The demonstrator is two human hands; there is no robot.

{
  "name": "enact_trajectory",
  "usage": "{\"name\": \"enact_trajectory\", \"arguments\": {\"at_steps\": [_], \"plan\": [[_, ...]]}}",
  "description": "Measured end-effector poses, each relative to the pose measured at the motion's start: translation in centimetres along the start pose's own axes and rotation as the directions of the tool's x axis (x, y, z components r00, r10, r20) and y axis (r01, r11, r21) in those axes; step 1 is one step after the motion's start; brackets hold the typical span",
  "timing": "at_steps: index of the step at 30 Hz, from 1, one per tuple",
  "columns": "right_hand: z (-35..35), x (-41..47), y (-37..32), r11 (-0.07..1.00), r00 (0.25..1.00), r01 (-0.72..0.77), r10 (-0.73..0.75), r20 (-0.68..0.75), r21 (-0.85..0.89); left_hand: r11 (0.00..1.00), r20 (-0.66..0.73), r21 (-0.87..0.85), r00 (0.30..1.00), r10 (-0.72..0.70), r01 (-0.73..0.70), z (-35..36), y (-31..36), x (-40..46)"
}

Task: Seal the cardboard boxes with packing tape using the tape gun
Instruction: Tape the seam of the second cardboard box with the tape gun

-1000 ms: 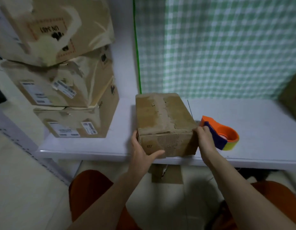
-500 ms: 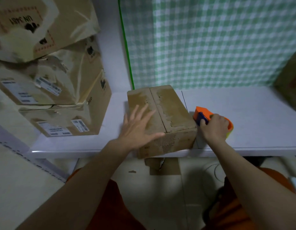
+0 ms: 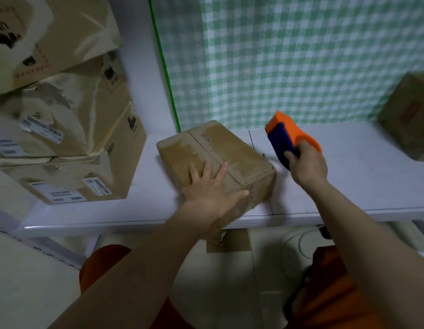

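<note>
A: Head view, nearest first: left hand flat on the small box at frame centre, fingers straight and spread, pressing the lid down. Right hand right of centre, fingers curled around the tape gun, lifted clear of the white table and just beside the box, not touching it.

B: And the seam?

A: Visible down the middle of the lid, flaps closed. Old torn tape marks around it, but no fresh strip to see. Judged from this, sealing of this box not yet begun; gun to be brought onto the lid and pulled along the seam.

B: Count of things?

A: One tape gun, orange with a blue part. One small box under the hand. Three bigger stacked boxes in the upper left of the frame, worn and labelled; sealed or not, cannot tell. One more box at the right edge, cut by the frame. Behind all, a green checked cloth on the wall. So five boxes seen.
</note>
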State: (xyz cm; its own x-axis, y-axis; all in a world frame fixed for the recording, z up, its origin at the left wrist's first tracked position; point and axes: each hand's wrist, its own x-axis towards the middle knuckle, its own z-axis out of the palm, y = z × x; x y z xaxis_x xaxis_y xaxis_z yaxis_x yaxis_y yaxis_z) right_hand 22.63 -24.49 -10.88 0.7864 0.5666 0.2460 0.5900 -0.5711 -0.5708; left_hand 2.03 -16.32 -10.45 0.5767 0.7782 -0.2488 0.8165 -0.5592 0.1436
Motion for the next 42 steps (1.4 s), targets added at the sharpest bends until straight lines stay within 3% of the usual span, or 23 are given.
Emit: {"name": "enact_trajectory", "arguments": {"at_steps": [4,8,9,11,13,16,19,25,29,31,32,33,34,35,36,37,39,42], "plan": [[-2.5,0.4,-4.6,0.972,0.977,0.208,-0.211,0.022,0.107,0.987,-0.002,0.123,0.994,0.109,-0.108,-1.2,3.7,-1.6],[-3.3,-0.1,-7.4,0.930,0.936,0.260,-0.309,0.169,0.262,0.942,-0.097,-0.212,0.965,0.244,-0.260,-4.2,2.1,-0.9],[-3.3,-0.4,-7.7,0.917,0.928,0.249,-0.317,0.193,0.311,0.933,-0.058,-0.215,0.957,0.284,-0.290,-4.9,0.6,-0.3],[-3.5,-0.7,-8.0,0.897,0.918,0.199,-0.312,0.246,0.394,0.946,0.085,-0.028,0.942,0.326,-0.324,-5.9,-3.1,1.6],[-3.6,-0.9,-8.3,0.893,0.901,0.158,-0.305,0.308,0.422,0.943,0.131,0.157,0.953,0.274,-0.293,-6.1,-6.6,3.8],[-3.4,-0.9,-8.8,0.897,0.879,0.116,-0.293,0.377,0.427,0.926,0.100,0.264,0.963,0.252,-0.270,-5.3,-8.7,5.7],[-3.2,-0.6,-9.1,0.898,0.864,0.087,-0.283,0.416,0.431,0.946,0.138,0.213,0.966,0.220,-0.246,-3.6,-7.6,5.7],[-3.6,0.9,-9.6,0.922,0.799,0.060,-0.274,0.535,0.382,0.978,-0.038,0.205,0.998,0.048,-0.039,-0.6,-3.9,4.1],[-3.8,1.6,-9.7,0.929,0.753,0.041,-0.271,0.600,0.368,0.978,-0.025,0.207,1.000,0.009,-0.004,-0.6,-2.9,3.6],[-4.1,1.9,-9.4,0.927,0.730,0.049,-0.287,0.620,0.372,0.999,0.027,-0.008,0.999,0.033,-0.033,-1.9,-3.8,3.5],[-4.4,2.0,-9.2,0.925,0.711,0.055,-0.300,0.636,0.375,0.972,-0.010,-0.232,0.999,0.040,-0.042,-2.8,-4.5,3.5],[-4.7,2.2,-8.9,0.922,0.688,0.063,-0.318,0.652,0.383,0.867,-0.107,-0.494,0.994,0.011,-0.062,-3.9,-5.2,3.5],[-5.0,2.3,-8.7,0.915,0.661,0.068,-0.340,0.669,0.397,0.675,-0.171,-0.736,0.980,-0.105,-0.056,-4.9,-5.8,3.8],[-5.3,2.4,-8.5,0.906,0.632,0.068,-0.363,0.685,0.417,0.419,-0.140,-0.908,0.959,-0.245,-0.025,-6.0,-6.3,4.2],[-5.4,2.5,-8.4,0.897,0.600,0.065,-0.385,0.701,0.437,0.165,-0.040,-0.986,0.949,-0.312,0.013,-7.0,-6.7,4.4],[-5.5,2.5,-8.4,0.888,0.568,0.061,-0.406,0.715,0.456,-0.002,0.056,-0.998,0.959,-0.279,0.058,-7.4,-7.2,4.7],[-5.3,2.4,-8.7,0.873,0.519,0.056,-0.440,0.733,0.484,-0.114,0.178,-0.979,0.981,-0.079,0.168,-8.0,-7.6,4.2],[-5.1,2.4,-8.9,0.864,0.480,0.041,-0.457,0.749,0.501,-0.114,0.209,-0.969,0.973,0.097,0.219,-8.4,-8.3,3.4]]}}
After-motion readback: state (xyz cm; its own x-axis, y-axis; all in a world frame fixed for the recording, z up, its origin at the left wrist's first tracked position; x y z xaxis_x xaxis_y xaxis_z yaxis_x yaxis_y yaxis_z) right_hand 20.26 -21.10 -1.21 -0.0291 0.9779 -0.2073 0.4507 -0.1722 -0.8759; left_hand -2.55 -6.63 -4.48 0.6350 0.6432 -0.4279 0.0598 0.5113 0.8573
